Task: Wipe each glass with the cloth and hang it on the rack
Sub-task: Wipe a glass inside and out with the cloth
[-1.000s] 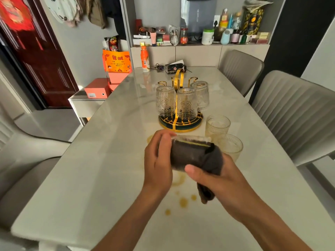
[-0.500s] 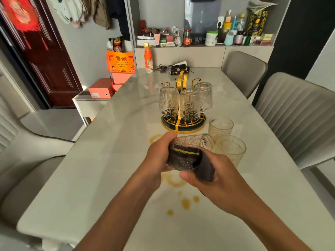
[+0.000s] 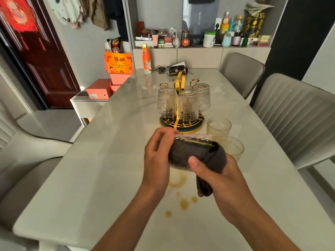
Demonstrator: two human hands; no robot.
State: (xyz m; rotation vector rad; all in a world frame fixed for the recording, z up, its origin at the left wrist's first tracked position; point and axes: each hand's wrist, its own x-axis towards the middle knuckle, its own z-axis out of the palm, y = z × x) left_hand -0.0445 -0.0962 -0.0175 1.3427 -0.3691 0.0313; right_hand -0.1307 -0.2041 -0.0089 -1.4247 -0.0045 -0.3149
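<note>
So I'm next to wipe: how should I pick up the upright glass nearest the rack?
Grip that glass round its ribbed side wall, coming from above and the right. Its mouth faces up, the rack crowds its left, and another glass stands just in front, so the right side looks clearest.

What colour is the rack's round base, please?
Dark green with gold trim, on the rack, seen in the head view.

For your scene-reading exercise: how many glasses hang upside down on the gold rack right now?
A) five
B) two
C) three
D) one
C: three inverted glasses sit on the gold rack, while two upright glasses wait on the table and one more is in the hands.
</note>
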